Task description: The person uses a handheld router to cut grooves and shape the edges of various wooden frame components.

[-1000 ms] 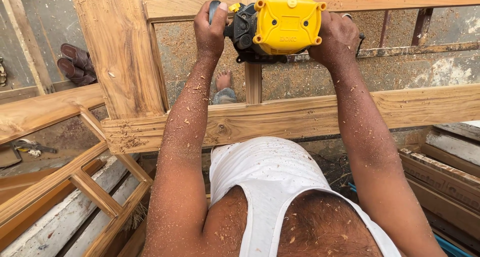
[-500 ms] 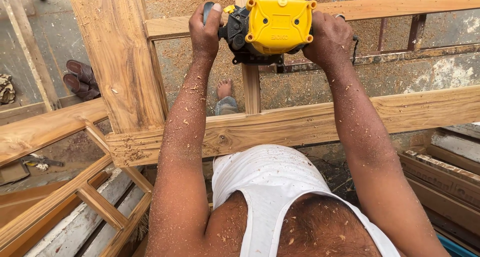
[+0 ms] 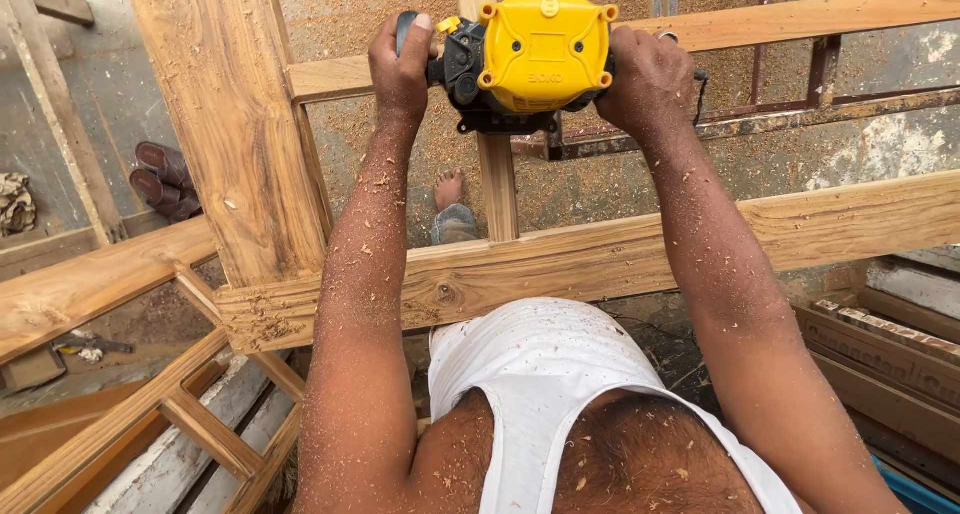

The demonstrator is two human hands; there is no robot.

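Hands, left (image 3: pixel 402 62) and right (image 3: pixel 647 80), clamp the yellow router (image 3: pixel 530 59) between them on the frame (image 3: pixel 600 259); I'd keep it flat, pressure even.

Wood, plastic and dust

I see a power tool (image 3: pixel 530 59) with a smooth, shiny yellow plastic top and dull black plastic under it. The wooden frame (image 3: pixel 600 259) is bare, pale wood with brown grain lines, rough where shavings cling. My vest (image 3: pixel 555 394) is soft white cloth. The floor (image 3: pixel 600 184) looks gritty with sawdust.
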